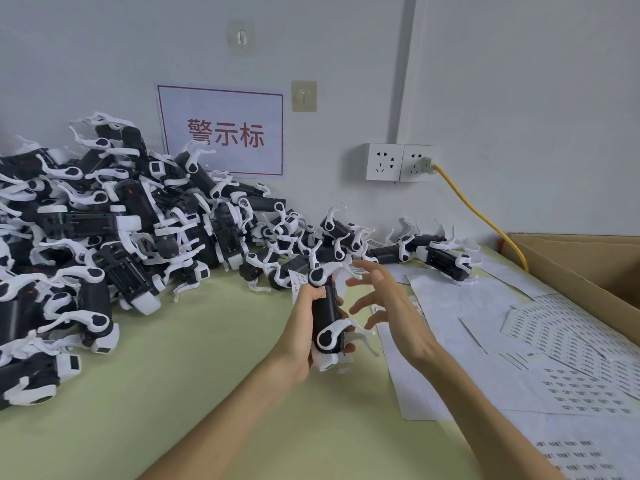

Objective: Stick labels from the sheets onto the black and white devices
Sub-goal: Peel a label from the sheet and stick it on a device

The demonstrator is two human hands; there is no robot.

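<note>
Above the green table (207, 358), left hand (301, 327) grips one black-and-white device (327, 313) upright, right hand (391, 313) spread and seemingly empty beside it; judged between labels, next move needs a fresh one pinched off the label sheets (571, 341).

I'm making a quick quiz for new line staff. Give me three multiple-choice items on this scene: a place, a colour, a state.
1. Where do the label sheets lie flat, relative to the held device? A. left B. right C. on top
2. What colour is the cable plugged into the wall socket? A. yellow B. red C. blue
3. How is the right hand? A. gripping a device B. pinching a label C. open, fingers spread
Answers: 1 B, they spread right of both hands; 2 A, it is plainly yellow; 3 C, it holds nothing while the left hand grips the device.
</note>
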